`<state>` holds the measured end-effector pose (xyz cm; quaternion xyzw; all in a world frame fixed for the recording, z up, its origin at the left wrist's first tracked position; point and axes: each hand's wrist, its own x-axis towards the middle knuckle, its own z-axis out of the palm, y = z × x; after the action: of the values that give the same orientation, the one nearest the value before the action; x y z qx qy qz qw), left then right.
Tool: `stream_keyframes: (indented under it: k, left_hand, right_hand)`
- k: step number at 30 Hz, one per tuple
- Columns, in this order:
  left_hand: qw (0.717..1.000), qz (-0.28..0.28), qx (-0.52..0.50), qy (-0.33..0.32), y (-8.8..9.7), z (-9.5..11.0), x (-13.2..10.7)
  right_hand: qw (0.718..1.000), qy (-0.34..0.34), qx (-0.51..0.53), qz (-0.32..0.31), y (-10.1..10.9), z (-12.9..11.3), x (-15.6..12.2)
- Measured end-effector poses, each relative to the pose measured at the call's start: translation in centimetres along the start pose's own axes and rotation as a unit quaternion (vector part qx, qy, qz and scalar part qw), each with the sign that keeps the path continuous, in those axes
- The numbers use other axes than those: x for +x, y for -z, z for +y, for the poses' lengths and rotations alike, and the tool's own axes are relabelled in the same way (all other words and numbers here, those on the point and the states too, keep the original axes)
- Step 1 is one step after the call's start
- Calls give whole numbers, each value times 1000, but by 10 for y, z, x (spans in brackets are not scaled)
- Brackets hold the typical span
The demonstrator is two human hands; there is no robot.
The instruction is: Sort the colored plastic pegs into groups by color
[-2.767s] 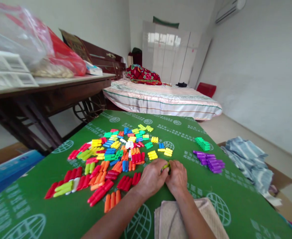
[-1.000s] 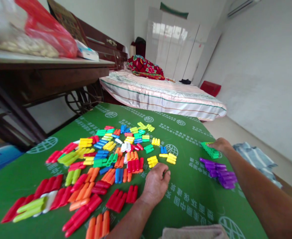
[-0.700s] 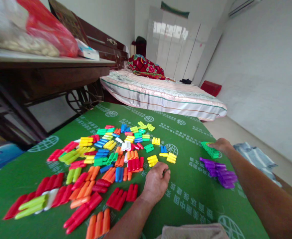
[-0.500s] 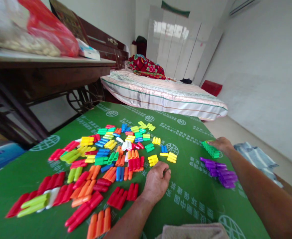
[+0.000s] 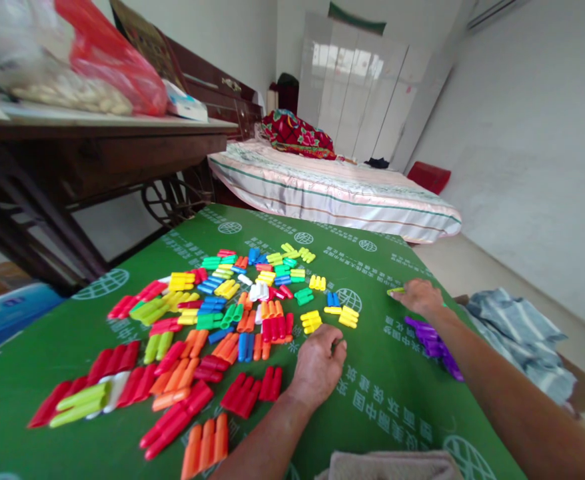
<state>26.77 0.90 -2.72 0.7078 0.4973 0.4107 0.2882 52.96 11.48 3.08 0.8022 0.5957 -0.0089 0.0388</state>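
Many short plastic pegs in red, orange, yellow, blue, green and white (image 5: 232,320) lie in clusters on a green printed table cover (image 5: 372,393). My left hand (image 5: 320,363) rests on the cover with its fingers curled in, beside a red cluster (image 5: 252,390) and just below small yellow clusters (image 5: 312,321). My right hand (image 5: 420,297) reaches out to the right and lies closed over a green stack, which it hides. A light green peg tip (image 5: 395,291) pokes out from under its fingers. A purple pile (image 5: 430,337) lies just beneath my right wrist.
A folded beige cloth (image 5: 387,465) lies at the near table edge. A dark wooden table (image 5: 97,143) with plastic bags stands at the left. A bed (image 5: 332,193) is behind. Striped fabric (image 5: 517,330) lies on a box at the right.
My right hand has slid a little left and nearer, and now covers the green stack that showed beside it. My left hand has stayed in place. The view shifted slightly.
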Motion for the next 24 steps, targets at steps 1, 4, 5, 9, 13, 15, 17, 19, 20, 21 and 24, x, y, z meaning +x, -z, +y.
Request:
stream_keyframes:
  k: [1,4,5,9,13,15,17,19,20,21,24]
  left_hand:
    - [1000,0,-1,0,0,0,0]
    - [1000,-1,-3,-1,0,0,-1]
    - [1000,-1,-3,-1,0,0,-2]
    - [1000,-2,2,-1,0,2,-2]
    - [1000,6,8,8,-1,3,-4]
    - [1000,9,10,11,-2,2,-5]
    - [1000,10,8,8,-4,2,-7]
    - [1000,11,5,5,-4,2,-8]
    - [1000,13,4,4,-5,2,-8]
    - [1000,15,1,2,-5,2,-9]
    - [1000,12,-3,1,-5,2,-10]
  right_hand:
    - [1000,4,-8,0,0,-2,-2]
    - [1000,6,-22,5,2,-2,-6]
    - [1000,5,-24,8,3,-2,-7]
    - [1000,10,-21,20,11,-3,-12]
    - [998,53,9,36,10,-24,-34]
    - [992,92,63,59,3,-43,-53]
    - [978,128,141,83,-5,-65,-77]
    - [960,158,212,88,-12,-87,-101]
    - [951,172,242,85,-14,-96,-112]
    - [942,184,268,80,-16,-105,-123]
    - [922,193,326,77,-21,-119,-145]
